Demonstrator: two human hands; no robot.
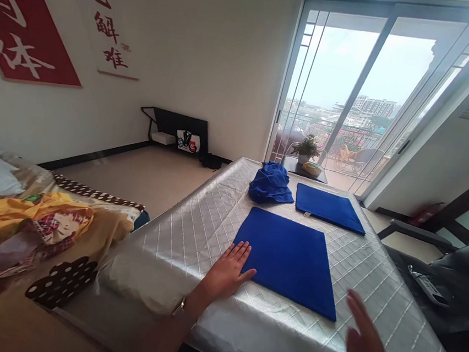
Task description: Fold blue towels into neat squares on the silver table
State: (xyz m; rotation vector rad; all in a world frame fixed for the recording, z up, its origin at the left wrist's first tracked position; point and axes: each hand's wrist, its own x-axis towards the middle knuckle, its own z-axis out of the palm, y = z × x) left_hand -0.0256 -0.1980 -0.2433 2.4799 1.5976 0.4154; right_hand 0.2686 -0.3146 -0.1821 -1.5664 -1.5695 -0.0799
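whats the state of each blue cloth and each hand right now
near cloth: laid flat and smooth on the mattress
far cloth: laid flat, untouched
heap: crumpled, beside the far cloth
left hand: open, palm down on the near cloth's left edge
right hand: open, blurred, holding nothing, off the near cloth

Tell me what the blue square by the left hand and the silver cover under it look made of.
Blue square: likely soft matte cloth, perhaps microfibre; flat, no shine. Silver cover: seemingly quilted glossy synthetic; diamond stitching, visible sheen.
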